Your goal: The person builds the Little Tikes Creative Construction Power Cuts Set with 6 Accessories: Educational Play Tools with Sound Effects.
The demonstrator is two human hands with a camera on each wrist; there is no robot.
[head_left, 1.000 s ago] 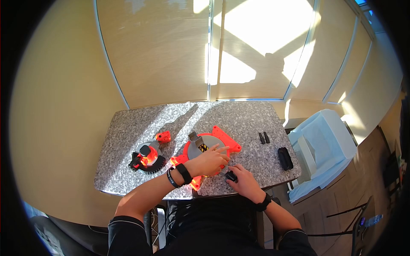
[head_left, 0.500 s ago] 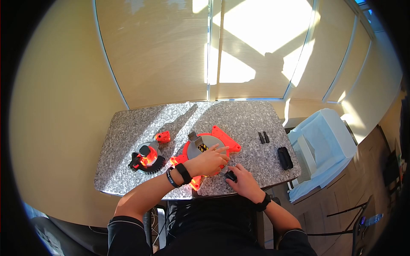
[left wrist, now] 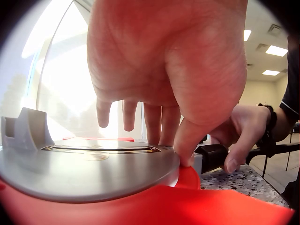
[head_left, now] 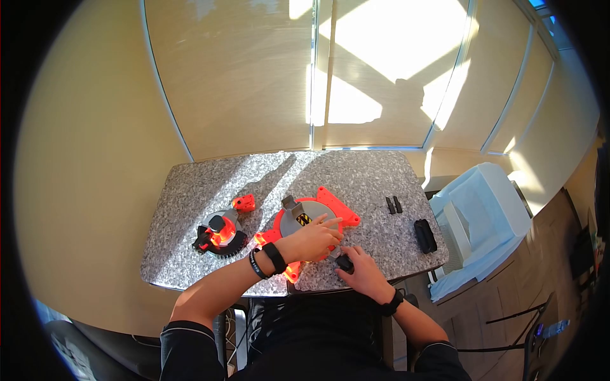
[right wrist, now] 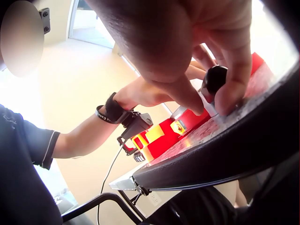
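Observation:
A red-orange toy saw base [head_left: 337, 206] with a round grey turntable [head_left: 290, 223] sits at the table's front middle. A yellow-and-black striped sticker [head_left: 304, 220] marks the turntable, and a grey upright bracket [left wrist: 33, 129] rises at its edge. My left hand [head_left: 312, 242] reaches over the turntable, fingers straight and pointing down onto it, thumb at its near edge beside the grey arm. My right hand [head_left: 366, 274] grips the black handle [left wrist: 213, 156] at the end of that arm, thumb on one side and fingers on the other.
To the left lies a toy saw head [head_left: 221, 232] with a toothed dark blade, a small red-orange part [head_left: 243, 203] just behind it. Two slim black pieces [head_left: 394, 205] and a black case-like part [head_left: 425, 235] lie right. A blue-draped bin [head_left: 489, 203] stands beside the table [head_left: 356, 166].

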